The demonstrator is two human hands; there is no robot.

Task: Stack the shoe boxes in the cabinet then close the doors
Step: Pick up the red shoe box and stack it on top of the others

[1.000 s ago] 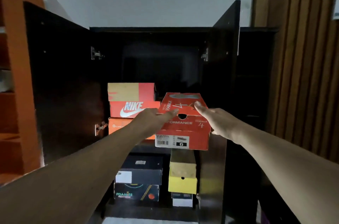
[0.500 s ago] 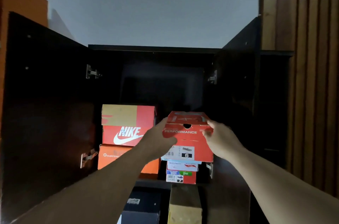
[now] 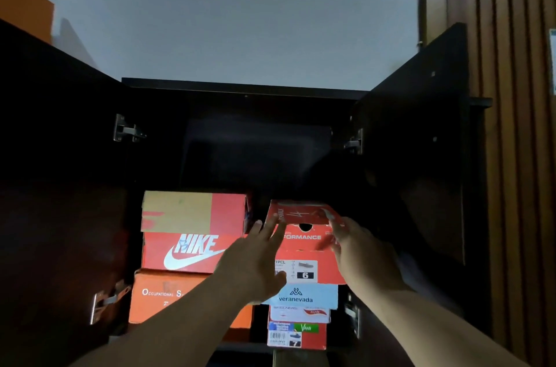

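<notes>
Head view of a dark cabinet (image 3: 240, 89) with both doors swung wide: the left door (image 3: 60, 156) fills the left of the frame, the right door (image 3: 421, 141) stands at centre right. In the lower centre, the red shoe box (image 3: 304, 241), printed with a partly hidden word ending "FORMANCE" and bearing a size label marked 6, sits atop the right-hand stack on the cabinet shelf. Directly beneath it lies a pale blue box (image 3: 310, 296) marked "veranevada", then a white box (image 3: 301, 314), then a red box (image 3: 296, 335) with a label marked 7. The left hand (image 3: 255, 261) lies against the left front of the red shoe box, fingers straight and slightly spread, fingertips reaching its lid edge; it does not curl round the box. The right hand (image 3: 358, 249) rests against the box's right front corner with fingers extended and loosely together; whether the thumb hooks the far side cannot be told. Just beside this stack, at lower left of centre, stands a second stack: an orange box (image 3: 159, 297) marked "Occupational" at the bottom, a red Nike box (image 3: 186, 252) on it, and a red and tan box (image 3: 192, 211) on top. A grey wall (image 3: 240, 20) spans the upper frame, and wooden slat panelling (image 3: 511, 95) runs down the right edge.
</notes>
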